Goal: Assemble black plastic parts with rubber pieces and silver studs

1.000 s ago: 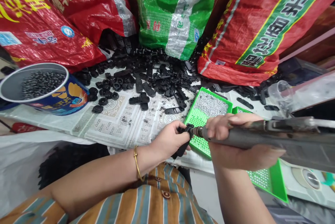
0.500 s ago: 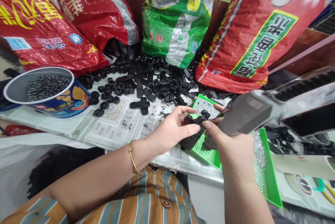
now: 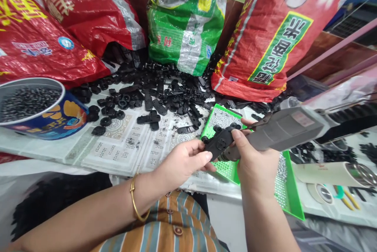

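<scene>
My left hand pinches the lower end of a black plastic part with small round wheels along its upper side. My right hand is wrapped round a grey power screwdriver, its thumb against the part's upper right end. The tool's front end lies beside the part, and its very tip is hidden. Behind both hands is a green tray with small silvery screws in its far section.
A blue tub of small dark pieces stands left. Loose black parts are heaped at the back, before red and green sacks. Right lie a pale bottle, a tape roll and yellow-handled pliers.
The view has shifted to the right. The black part has turned so that its broad face with a round centre shows, and my left hand now grips its lower end.
</scene>
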The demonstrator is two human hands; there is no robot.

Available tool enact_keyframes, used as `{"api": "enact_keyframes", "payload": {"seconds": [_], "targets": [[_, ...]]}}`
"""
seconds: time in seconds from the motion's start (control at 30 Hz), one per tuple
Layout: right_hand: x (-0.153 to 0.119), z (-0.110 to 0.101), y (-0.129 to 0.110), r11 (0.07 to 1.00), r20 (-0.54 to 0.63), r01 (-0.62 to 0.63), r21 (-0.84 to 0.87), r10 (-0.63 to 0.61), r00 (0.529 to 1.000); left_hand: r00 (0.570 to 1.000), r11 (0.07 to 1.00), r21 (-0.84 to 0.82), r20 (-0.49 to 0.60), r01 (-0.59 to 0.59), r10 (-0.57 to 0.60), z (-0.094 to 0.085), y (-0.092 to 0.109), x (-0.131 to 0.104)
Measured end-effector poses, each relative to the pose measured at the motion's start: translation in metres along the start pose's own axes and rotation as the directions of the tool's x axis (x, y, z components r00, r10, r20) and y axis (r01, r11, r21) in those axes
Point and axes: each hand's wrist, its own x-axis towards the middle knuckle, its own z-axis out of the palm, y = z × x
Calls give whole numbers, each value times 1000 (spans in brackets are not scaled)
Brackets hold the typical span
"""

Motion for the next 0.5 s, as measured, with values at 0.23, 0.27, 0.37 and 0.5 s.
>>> {"api": "enact_keyframes", "payload": {"seconds": [0.23,0.27,0.37,0.5], "targets": [[21,-18,8,966,-183,150,209,-112,977,985,994,-108,-167,32,-50,-6,-12,0],[24,-20,13,959,-191,169,228,-126,973,981,992,-112,-179,50,-70,-7,-14,0],[31,-20,29,946,-193,198,255,-151,970,973,995,-69,-216,65,-79,-9,-18,2],[34,-14,45,940,-194,215,265,-166,967,970,998,-25,-238,50,-54,-10,-22,4]]}}
